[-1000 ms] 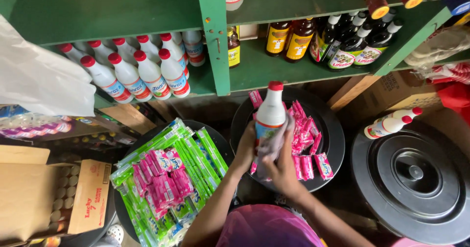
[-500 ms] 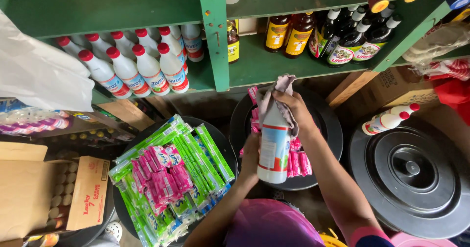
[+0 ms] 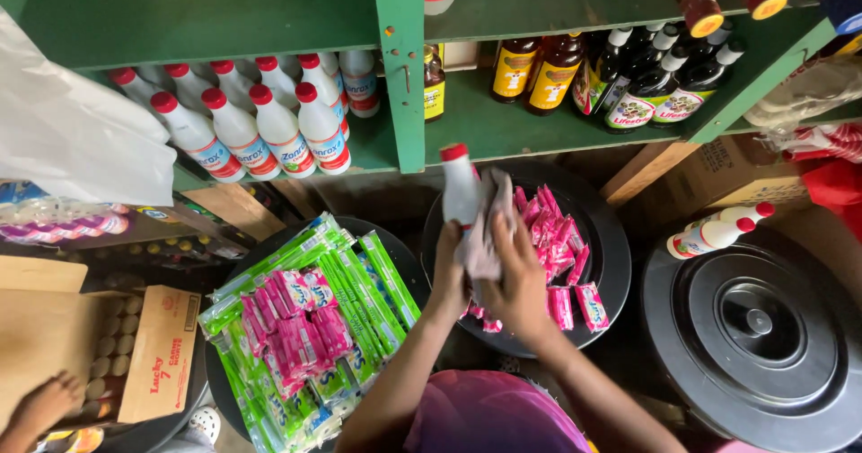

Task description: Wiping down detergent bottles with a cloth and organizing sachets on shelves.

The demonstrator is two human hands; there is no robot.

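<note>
I see a shop corner from above, with green shelving (image 3: 400,76) across the far side. My left hand (image 3: 449,278) is wrapped around the lower body of a white bottle with a red cap (image 3: 460,188), holding it upright above the middle of the scene. My right hand (image 3: 516,282) presses a pale cloth (image 3: 489,224) flat against the right side of that bottle, fingers spread over the fabric.

Directly below the hands sits a round black lid (image 3: 606,237) carrying pink sachets (image 3: 561,255), scattered mostly to the right of the bottle. To the near left, a second dark round surface holds a heap of green sachet strips (image 3: 359,282) with a pink bundle (image 3: 296,327) lying on top.

On the far left shelf stands a row of matching white bottles with red caps (image 3: 260,125). The far right shelf holds dark sauce bottles (image 3: 620,80). At right, a large black drum lid (image 3: 763,327) has two more white bottles (image 3: 718,228) lying at its far edge. At near left I note an open cardboard box (image 3: 157,354) with round tops showing inside, and another person's hand (image 3: 40,404) at its near corner. A white plastic bag (image 3: 72,130) hangs at far left.
</note>
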